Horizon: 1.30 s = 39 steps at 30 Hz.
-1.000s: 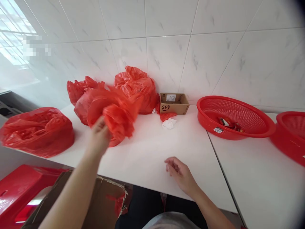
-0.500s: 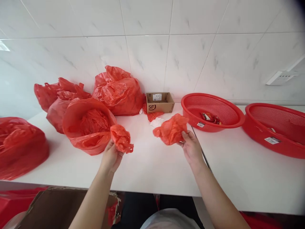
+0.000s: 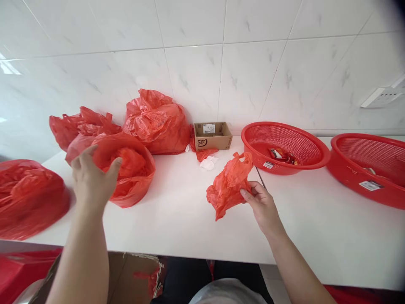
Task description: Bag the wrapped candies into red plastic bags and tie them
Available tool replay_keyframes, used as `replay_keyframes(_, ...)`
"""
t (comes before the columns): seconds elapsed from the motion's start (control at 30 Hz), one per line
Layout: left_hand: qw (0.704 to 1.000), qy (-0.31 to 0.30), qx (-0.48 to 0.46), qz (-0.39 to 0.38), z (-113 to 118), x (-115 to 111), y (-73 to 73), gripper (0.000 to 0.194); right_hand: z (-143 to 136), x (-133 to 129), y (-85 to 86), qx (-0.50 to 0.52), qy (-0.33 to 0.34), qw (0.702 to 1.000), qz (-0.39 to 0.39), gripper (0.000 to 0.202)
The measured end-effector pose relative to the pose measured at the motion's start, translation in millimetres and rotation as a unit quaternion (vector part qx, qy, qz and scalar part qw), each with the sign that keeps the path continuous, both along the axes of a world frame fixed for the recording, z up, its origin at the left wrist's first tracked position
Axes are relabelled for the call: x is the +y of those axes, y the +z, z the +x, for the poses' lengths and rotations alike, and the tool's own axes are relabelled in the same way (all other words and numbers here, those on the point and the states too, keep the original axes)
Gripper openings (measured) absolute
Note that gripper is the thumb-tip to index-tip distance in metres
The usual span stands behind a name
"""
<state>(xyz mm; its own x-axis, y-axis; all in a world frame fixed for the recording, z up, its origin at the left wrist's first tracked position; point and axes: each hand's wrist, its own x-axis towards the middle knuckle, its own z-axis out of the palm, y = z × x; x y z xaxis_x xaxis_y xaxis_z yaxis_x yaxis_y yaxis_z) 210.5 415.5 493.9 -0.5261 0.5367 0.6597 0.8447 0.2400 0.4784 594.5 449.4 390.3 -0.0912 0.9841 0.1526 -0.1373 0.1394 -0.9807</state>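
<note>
Fingers (image 3: 82, 162) of the left hand (image 3: 91, 183) are spread in an open curve beside the open-mouthed, round red plastic bag (image 3: 136, 188), whose near left side is partly covered by the hand. Loose red plastic (image 3: 130, 161) is contained inside it. The crumpled, thin red plastic bag with loop handles (image 3: 228, 185) is pinched between the thumb and fingers of the right hand (image 3: 264, 207) and is held over the white tabletop (image 3: 177, 219), well apart from the left hand. Behind it, the white crumpled tissue (image 3: 209, 163) is seen near the small brown cardboard box (image 3: 213, 141). To the right, packaged items (image 3: 281, 155) are held in the round red perforated basket (image 3: 303, 147). Near the wall, the large bulging red plastic bag (image 3: 161, 126) is placed left of the box.
</note>
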Motion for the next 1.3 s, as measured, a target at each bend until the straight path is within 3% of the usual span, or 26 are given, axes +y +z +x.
replay_keyframes(0.03,0.999,-0.032,-0.005,0.013,18.4,-2.4,-8.4,0.068,-4.7,-2.7,2.6,-0.028,0.01,0.999,0.026,0.017)
replay_keyframes(0.1,0.977,-0.205,-0.059,0.023,66.5,-6.7,-28.0,0.059,-16.6,-9.9,8.1,-0.095,0.032,0.991,0.086,0.009)
replay_keyframes(0.13,0.945,-0.301,-0.127,-0.027,92.2,-8.2,-38.0,0.059,-23.1,-14.2,10.5,-0.13,0.043,0.984,0.116,0.006)
replay_keyframes(0.2,0.839,-0.433,-0.297,-0.145,136.2,-8.9,-55.9,0.059,-34.6,-22.8,13.0,-0.185,0.078,0.967,0.157,0.004)
replay_keyframes(0.27,0.755,-0.466,-0.425,-0.18,160.6,-6.5,-70.7,0.036,-39.6,-28.8,12.0,-0.213,0.116,0.957,0.162,0.008)
replay_keyframes(0.3,0.737,-0.462,-0.462,-0.174,164.1,-4.4,-76.9,0.024,-38.5,-30.0,10.4,-0.22,0.122,0.956,0.152,0.009)
replay_keyframes(0.37,0.742,-0.433,-0.494,-0.132,155.9,-0.1,-87.5,0.021,-28.7,-28.3,5.9,-0.219,0.108,0.962,0.119,0.016)
replay_keyframes(0.47,0.767,-0.37,-0.523,-0.04,122.8,2.4,-99.0,0.027,-1.6,-18.0,0.1,-0.164,0.04,0.983,0.073,0.029)
replay_keyframes(0.63,0.773,-0.316,-0.548,0.056,82.0,-7.9,-105.2,0.026,33.3,-1.6,-1.3,-0.084,-0.041,0.995,0.038,0.032)
replay_keyframes(0.77,0.773,-0.339,-0.536,0.03,80.8,-14.8,-102.8,0.024,39.5,-2.8,8.6,-0.179,0.038,0.982,0.058,0.018)
replay_keyframes(0.83,0.779,-0.354,-0.518,-0.004,84.6,-16.1,-101.5,0.024,39.2,-6.3,18.3,-0.22,0.075,0.97,0.077,0.039)
replay_keyframes(0.9,0.786,-0.37,-0.493,-0.041,89.4,-17.3,-100.3,0.02,35.2,-9.3,29.3,-0.209,0.05,0.97,0.114,0.046)
replay_keyframes(1.0,0.793,-0.401,-0.45,-0.091,98.5,-19.9,-97.5,0.016,18.7,-11.7,41.7,-0.189,0.034,0.969,0.157,0.02)
replay_keyframes(1.1,0.796,-0.43,-0.406,-0.125,109.5,-23.0,-95.1,0.015,-5.4,-15.8,43.5,-0.287,0.124,0.938,0.147,0.017)
replay_keyframes(1.2,0.816,-0.436,-0.35,-0.144,118.2,-23.7,-97.3,0.011,-24.1,-28.4,37.8,-0.399,0.226,0.877,0.143,0.022)
replay_keyframes(1.3,0.845,-0.417,-0.298,-0.151,118.2,-20.6,-103.6,0.011,-29.9,-42.0,30.4,-0.449,0.313,0.819,0.171,0.027)
